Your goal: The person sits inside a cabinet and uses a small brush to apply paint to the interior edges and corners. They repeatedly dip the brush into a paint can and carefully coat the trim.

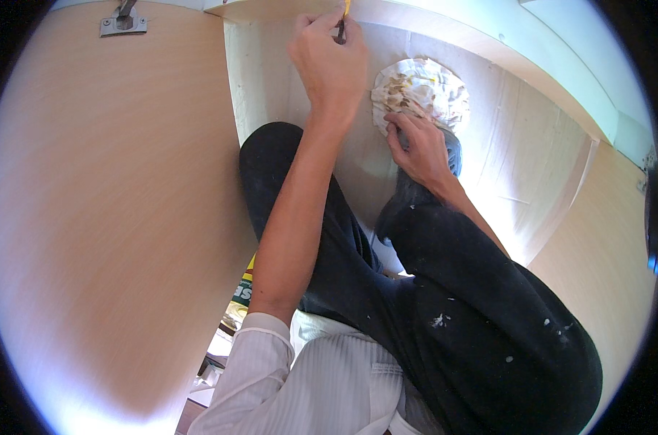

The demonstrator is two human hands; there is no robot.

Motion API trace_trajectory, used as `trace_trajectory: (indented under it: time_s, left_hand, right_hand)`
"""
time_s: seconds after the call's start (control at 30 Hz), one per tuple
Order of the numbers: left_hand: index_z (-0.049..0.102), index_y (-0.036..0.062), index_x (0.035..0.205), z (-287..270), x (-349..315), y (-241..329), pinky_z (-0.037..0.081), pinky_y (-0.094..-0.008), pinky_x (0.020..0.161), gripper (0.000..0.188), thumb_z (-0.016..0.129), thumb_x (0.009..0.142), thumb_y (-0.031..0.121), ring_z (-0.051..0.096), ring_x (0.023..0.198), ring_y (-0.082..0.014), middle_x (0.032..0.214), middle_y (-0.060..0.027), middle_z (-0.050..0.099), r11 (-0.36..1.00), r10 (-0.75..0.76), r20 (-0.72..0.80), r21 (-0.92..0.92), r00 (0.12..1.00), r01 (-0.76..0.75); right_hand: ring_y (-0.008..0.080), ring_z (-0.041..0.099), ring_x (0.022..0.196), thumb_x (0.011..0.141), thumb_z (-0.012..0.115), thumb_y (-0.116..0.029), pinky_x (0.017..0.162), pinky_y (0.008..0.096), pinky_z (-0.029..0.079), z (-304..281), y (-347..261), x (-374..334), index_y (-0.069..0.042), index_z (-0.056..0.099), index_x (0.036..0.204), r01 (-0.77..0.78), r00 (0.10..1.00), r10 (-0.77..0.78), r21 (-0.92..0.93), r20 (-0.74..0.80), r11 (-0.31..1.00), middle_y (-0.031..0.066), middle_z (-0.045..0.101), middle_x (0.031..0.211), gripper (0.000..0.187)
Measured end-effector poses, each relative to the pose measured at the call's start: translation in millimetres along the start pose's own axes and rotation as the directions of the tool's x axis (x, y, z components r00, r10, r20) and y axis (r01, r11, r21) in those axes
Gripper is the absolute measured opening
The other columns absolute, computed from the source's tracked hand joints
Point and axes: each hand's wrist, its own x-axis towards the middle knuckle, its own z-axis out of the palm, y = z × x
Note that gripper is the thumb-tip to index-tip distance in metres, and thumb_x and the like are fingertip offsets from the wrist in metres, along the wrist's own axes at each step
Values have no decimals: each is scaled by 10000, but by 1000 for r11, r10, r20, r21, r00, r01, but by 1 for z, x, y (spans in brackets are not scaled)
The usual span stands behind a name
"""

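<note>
My left hand (330, 69) is raised at the top middle, close under the front edge of the cabinet. Its fingers are closed on a thin yellow-and-dark tool (347, 9); the upper end runs out of the picture, so its kind is unclear. Lower and to the right, my right hand (419, 148) rests over my grey shoe (454, 154), fingers loosely bent and apart, with nothing visible in them. Just beyond its fingertips lies a round, crumpled white sheet (423, 90) with brown and yellow stains, partly covered by the shoe and hand.
A wooden door (111, 217) with a metal hinge (124, 27) fills the left side. The cabinet's rail (474, 43) curves across the top. My bent legs (474, 312) in dark trousers take up the middle. A yellow-green package (243, 290) shows beside my left forearm.
</note>
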Motion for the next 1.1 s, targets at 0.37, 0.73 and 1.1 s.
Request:
trace_trajectory:
  time_s: [0.37, 0.73, 1.1]
  left_hand:
    - [726, -55, 1084, -3, -3, 14, 526, -344, 646, 216, 671, 897, 38, 680, 721, -262, 870, -205, 647, 999, 32, -22, -1, 999, -32]
    - [720, -70, 1083, -2, 3, -2, 531, -352, 648, 216, 657, 916, 52, 684, 735, -254, 877, -195, 653, 1000, -6, -4, 22, 1000, 6]
    - [725, -77, 1040, 1, 0, 8, 526, -347, 629, 197, 664, 905, 52, 680, 710, -270, 881, -213, 653, 1000, 20, 22, -14, 1000, -20]
  right_hand:
    - [367, 657, 835, 871, 632, -102, 774, 460, 514, -2, -1, 1, -43, 656, 1031, -1, 1000, 1, 1, 6, 1000, 161, 686, 907, 173]
    - [362, 658, 822, 868, 636, -106, 764, 458, 514, 0, 0, 1, -41, 656, 1027, 7, 1000, -7, 3, 1, 1000, 160, 683, 887, 173]
    - [355, 662, 823, 867, 636, -99, 759, 456, 517, 0, 1, 0, -40, 656, 1018, 24, 1000, -24, 6, -15, 1000, 158, 675, 867, 163]
